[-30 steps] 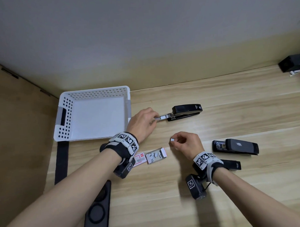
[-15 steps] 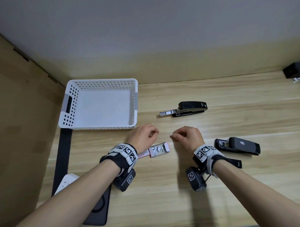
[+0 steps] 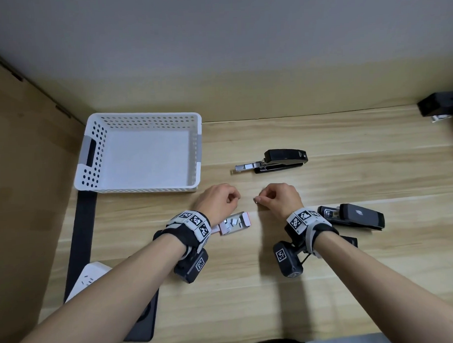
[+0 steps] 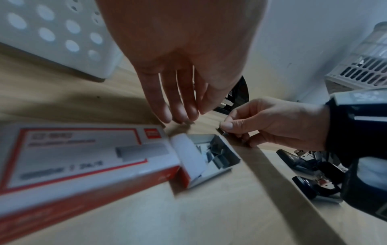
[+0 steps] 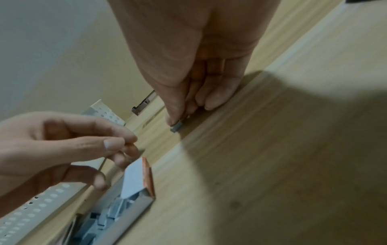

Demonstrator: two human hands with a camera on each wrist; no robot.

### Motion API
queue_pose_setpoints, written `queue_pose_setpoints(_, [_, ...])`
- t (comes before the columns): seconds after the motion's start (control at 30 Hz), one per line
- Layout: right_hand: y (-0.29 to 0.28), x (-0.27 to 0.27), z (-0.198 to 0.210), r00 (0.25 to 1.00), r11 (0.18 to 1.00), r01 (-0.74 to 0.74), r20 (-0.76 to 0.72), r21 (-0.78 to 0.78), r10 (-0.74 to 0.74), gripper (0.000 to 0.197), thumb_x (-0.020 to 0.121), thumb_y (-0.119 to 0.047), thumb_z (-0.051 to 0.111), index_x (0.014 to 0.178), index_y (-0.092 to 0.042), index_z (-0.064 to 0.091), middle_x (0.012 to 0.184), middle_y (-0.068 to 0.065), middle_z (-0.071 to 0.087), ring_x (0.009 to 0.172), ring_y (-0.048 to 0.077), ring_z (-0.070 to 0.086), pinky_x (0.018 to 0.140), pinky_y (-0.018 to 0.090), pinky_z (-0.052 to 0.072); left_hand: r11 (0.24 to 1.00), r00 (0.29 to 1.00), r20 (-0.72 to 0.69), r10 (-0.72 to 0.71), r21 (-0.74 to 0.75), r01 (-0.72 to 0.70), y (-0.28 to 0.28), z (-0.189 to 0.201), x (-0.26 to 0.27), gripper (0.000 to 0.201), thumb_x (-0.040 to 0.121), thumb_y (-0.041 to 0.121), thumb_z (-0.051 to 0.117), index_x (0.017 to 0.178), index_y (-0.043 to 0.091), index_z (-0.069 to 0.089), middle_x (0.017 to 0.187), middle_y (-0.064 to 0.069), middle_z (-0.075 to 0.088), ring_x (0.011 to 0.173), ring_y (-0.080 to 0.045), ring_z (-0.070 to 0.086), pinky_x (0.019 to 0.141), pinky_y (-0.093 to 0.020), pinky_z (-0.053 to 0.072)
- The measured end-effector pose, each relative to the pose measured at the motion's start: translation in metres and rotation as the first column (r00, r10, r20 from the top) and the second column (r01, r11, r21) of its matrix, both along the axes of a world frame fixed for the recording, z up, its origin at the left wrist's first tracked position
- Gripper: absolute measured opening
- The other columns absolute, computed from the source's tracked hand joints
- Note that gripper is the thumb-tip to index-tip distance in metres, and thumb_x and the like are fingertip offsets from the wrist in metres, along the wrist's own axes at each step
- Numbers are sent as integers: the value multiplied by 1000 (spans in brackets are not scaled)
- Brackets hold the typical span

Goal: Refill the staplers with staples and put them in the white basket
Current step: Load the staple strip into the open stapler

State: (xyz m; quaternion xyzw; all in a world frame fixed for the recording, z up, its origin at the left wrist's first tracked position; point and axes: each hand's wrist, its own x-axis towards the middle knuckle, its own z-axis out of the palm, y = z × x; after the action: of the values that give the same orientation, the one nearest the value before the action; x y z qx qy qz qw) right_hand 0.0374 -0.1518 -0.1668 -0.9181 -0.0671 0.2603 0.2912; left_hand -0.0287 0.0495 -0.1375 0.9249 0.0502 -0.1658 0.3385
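Observation:
An empty white basket [image 3: 142,153] stands at the back left. To its right lies a black stapler [image 3: 284,160] with its metal tray pulled out toward the left. A second black stapler [image 3: 355,217] lies beside my right wrist. The open staple box [image 3: 235,223], with loose strips inside, sits by my left wrist [image 4: 209,154]. My right hand [image 3: 258,200] pinches a short strip of staples [image 5: 176,128] just above the table. My left hand [image 3: 235,198] hovers close by, its fingers [image 4: 184,116] hanging loosely and holding nothing that I can see.
A black pad [image 3: 146,323] and a white power strip [image 3: 88,278] lie at the near left, beside a black band [image 3: 81,240]. Another black object [image 3: 441,107] sits at the far right corner. A small black item [image 3: 350,241] lies under my right wrist.
My left hand let go of the far stapler's tray and drew back to beside the staple box. My right hand kept its pinch on the staples and barely moved.

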Motion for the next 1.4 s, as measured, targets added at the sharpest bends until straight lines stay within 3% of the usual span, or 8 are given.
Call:
queue_pose_setpoints(0.17, [-9, -2, 0, 999, 997, 37, 12, 69, -38, 23, 88, -42, 67, 80, -21, 73, 75, -7, 70, 74, 13, 62, 66, 28, 47, 999, 999, -26, -21, -26, 21, -18, -2, 14, 17, 85, 30, 66, 101, 31, 69, 92, 18, 65, 82, -3, 61, 79, -29, 54])
queue_pose_setpoints(0.33, [-21, -1, -3, 997, 996, 58, 52, 66, -62, 28, 94, -40, 57, 82, -19, 72, 75, -2, 69, 76, 18, 61, 67, 29, 44, 985, 994, -19, -111, 128, 113, -45, -2, 23, 24, 83, 44, 68, 103, 31, 67, 98, 16, 59, 91, -7, 56, 77, -31, 51])
queue_pose_setpoints(0.47, [-29, -2, -3, 995, 998, 39, 89, 44, -43, 30, 95, -41, 55, 82, -19, 72, 76, -2, 70, 75, 18, 60, 66, 29, 43, 963, 988, -14, -153, 223, 152, -59, -3, 26, 17, 86, 42, 64, 93, 27, 67, 97, 11, 55, 98, -14, 53, 73, -32, 46])
queue_pose_setpoints(0.63, [-29, -2, -2, 996, 998, 34, 84, 50, -38, 31, 94, -42, 55, 80, -21, 71, 76, -3, 70, 75, 19, 61, 68, 30, 46, 952, 977, 43, -207, 241, 191, -46, 7, 31, 21, 88, 45, 62, 93, 26, 66, 97, 11, 55, 95, -12, 52, 72, -30, 46])
queue_pose_setpoints(0.83, [-26, 0, 2, 994, 997, -15, 110, 76, 7, 22, 93, -37, 58, 83, -21, 71, 83, -4, 69, 83, 18, 61, 72, 31, 48, 952, 973, 172, -152, 291, 97, -4, 28, 67, 18, 87, 41, 65, 88, 23, 67, 91, 9, 55, 90, -12, 52, 73, -35, 51])
queue_pose_setpoints(1.0, [-16, -5, -2, 952, 984, -157, 277, 82, 129, 14, 84, -29, 68, 98, -25, 68, 102, -9, 54, 103, 14, 46, 73, 32, 47, 939, 981, 138, -139, 334, 86, 4, 27, 85, 16, 86, 41, 66, 90, 26, 70, 95, 9, 57, 100, -14, 53, 72, -33, 48])
queue_pose_setpoints(1.23, [-12, -7, -4, 944, 986, -151, 308, 77, 120, 15, 83, -23, 69, 98, -23, 68, 107, -6, 51, 105, 16, 45, 76, 25, 42, 941, 987, 97, -130, 325, 92, 5, 14, 82, 17, 87, 43, 67, 90, 26, 71, 94, 10, 57, 97, -15, 55, 69, -31, 46])
queue_pose_setpoints(1.4, [-7, -8, -4, 954, 990, -117, 286, 75, 91, 13, 83, -21, 68, 96, -23, 69, 106, -7, 50, 105, 15, 43, 78, 30, 46, 956, 986, 130, -101, 286, 60, 10, 14, 82, 16, 86, 40, 68, 87, 25, 72, 94, 9, 59, 93, -17, 57, 71, -35, 49])
